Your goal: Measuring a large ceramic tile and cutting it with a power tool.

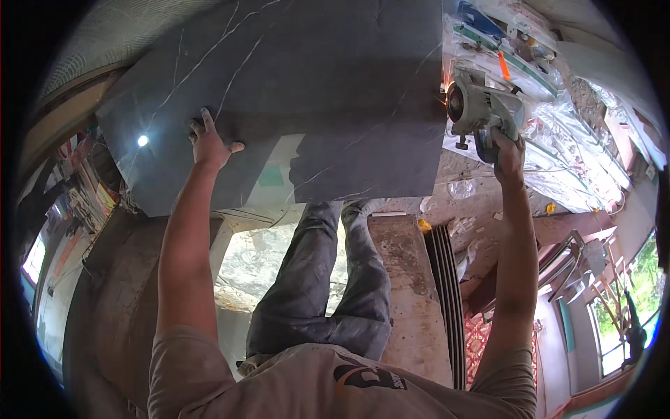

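Note:
A large dark grey slab with white veins (328, 105) lies in front of me, its right edge running away from me. On the left part of its top, my left hand (211, 145) rests with fingers spread. My right hand (509, 150) is wrapped round the rear handle of a grey handheld circular saw (478, 101) at the slab's right edge. Orange sparks (447, 82) show between the saw and that edge. The blade itself is mostly hidden by the saw's body.
Clear plastic sheeting and wrapped long pieces (572, 164) lie to the right, with an orange strip (503, 64) on them. Dark ribbed strips (444, 300) stand beside my legs. Clutter (87, 188) fills the left side. A bright spot (143, 140) shines on the slab.

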Demonstrator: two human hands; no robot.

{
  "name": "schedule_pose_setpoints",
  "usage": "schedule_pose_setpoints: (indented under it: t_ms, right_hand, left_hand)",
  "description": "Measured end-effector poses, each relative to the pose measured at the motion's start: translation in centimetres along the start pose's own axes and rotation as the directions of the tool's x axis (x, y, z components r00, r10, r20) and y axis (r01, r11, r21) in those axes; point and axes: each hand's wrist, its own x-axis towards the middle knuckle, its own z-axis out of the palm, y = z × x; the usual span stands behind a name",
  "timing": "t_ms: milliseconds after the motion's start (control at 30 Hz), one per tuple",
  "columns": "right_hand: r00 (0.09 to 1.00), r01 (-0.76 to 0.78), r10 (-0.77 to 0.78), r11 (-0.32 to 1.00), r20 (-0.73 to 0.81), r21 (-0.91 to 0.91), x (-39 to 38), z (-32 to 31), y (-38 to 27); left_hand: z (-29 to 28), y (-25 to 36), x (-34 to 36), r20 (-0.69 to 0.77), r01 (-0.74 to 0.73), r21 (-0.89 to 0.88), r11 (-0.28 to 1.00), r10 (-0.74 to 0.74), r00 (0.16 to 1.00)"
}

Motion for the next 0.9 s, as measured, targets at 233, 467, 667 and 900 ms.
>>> schedule_pose_setpoints:
  t_ms: [233,467,667,900]
  right_hand:
    - [1.000,-0.019,0.019,0.998,-0.010,-0.054,-0.2,0.1,-0.1]
    - [1.000,-0.011,0.011,0.999,-0.007,0.033,-0.2,-0.4,-0.3]
    - [0.999,0.047,-0.045,0.997,-0.029,0.059,-0.4,0.5,0.1]
    - [0.997,0.017,-0.019,0.999,-0.072,-0.030,-0.1,-0.5,0.2]
  left_hand:
    - [0.0,0.1,-0.1,-0.011,0.011,-0.009,1.000,-0.012,1.000]
    - [0.7,-0.4,0.0,-0.048,0.001,0.019,1.000,0.000,0.999]
    - [0.6,-0.9,0.8,-0.043,0.009,-0.007,1.000,-0.009,0.999]
    - [1.3,-1.0,0.3,-0.076,-0.020,-0.012,1.000,0.019,0.997]
